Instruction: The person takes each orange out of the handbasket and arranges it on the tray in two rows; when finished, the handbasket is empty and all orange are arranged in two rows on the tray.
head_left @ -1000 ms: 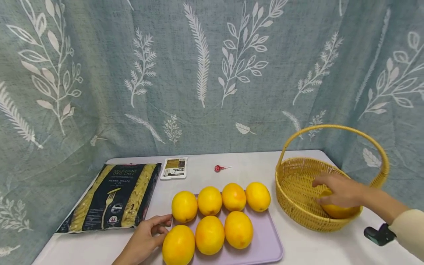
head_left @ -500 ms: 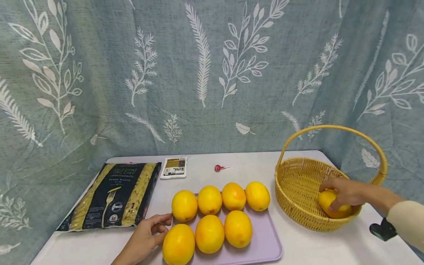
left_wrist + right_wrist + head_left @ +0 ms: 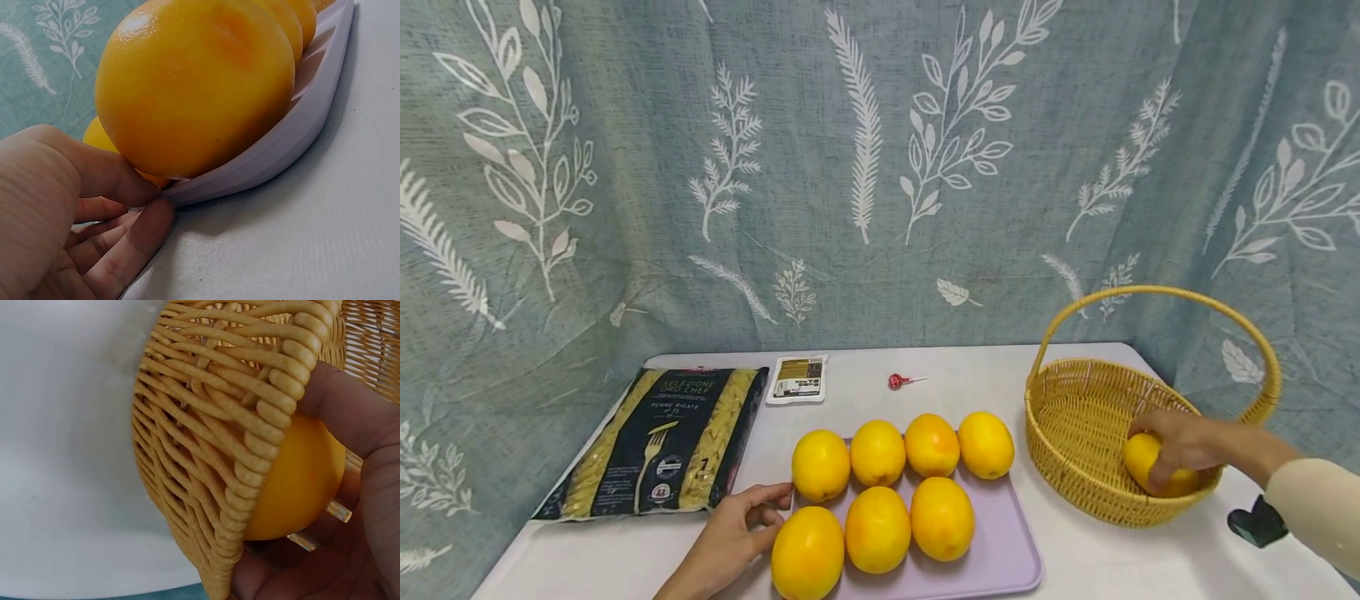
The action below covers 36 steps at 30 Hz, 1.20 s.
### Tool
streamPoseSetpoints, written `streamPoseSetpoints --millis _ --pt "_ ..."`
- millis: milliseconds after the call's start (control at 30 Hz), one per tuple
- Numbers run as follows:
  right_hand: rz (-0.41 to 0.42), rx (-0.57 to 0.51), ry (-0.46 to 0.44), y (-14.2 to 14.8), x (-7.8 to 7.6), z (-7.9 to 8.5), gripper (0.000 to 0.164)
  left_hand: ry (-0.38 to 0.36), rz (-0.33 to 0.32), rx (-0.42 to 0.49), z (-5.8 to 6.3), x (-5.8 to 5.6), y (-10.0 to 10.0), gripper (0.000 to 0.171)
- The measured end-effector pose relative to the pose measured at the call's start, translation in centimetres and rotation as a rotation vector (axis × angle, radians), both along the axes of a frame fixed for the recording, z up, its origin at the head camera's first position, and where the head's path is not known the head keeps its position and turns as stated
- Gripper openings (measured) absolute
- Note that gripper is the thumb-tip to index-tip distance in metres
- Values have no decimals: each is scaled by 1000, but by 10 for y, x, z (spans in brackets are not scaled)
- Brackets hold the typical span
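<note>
Inside the wicker basket (image 3: 1060, 471), at its right end, my right hand (image 3: 1183, 442) grips a yellow orange (image 3: 1140, 458). The right wrist view has the thumb on one side of that orange (image 3: 303, 478) and fingers round the other, behind the basket's woven rim (image 3: 262, 437). My left hand (image 3: 737, 533) is at the left edge of a lilac tray (image 3: 1018, 558), pinching the tray's rim (image 3: 250, 165) between thumb and fingers. Several more oranges (image 3: 877, 531) lie on the tray in two rows; the nearest orange (image 3: 200, 87) sits just above the left fingertips.
A bag of penne pasta (image 3: 658, 442) lies left of the tray. Behind the tray are a small flat packet (image 3: 797, 379) and a red lollipop (image 3: 895, 381). The basket's tall handle (image 3: 1150, 290) arches over it. A patterned curtain (image 3: 880, 167) hangs behind the white table.
My right hand, hovering over the orange in the basket with fingers spread, has lowered and closed round it. The left hand has stayed at the tray's edge.
</note>
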State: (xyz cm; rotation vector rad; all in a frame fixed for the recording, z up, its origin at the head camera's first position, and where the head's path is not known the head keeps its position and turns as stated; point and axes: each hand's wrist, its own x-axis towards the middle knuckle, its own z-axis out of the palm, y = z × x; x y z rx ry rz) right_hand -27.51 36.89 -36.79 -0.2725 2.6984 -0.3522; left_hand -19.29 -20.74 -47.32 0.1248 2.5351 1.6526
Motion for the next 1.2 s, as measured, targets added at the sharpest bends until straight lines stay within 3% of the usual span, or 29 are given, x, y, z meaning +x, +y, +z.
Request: streamPoseSetpoints --millis 500,1033,1200 --pt "-9 -41 21 1 0 -4 76 -27 28 -6 -2 -1 2 57" --pt "48 -115 162 -9 9 4 77 -11 16 0 0 1 0 57" --pt "31 -129 193 -14 13 9 77 -10 13 0 -1 0 0 57"
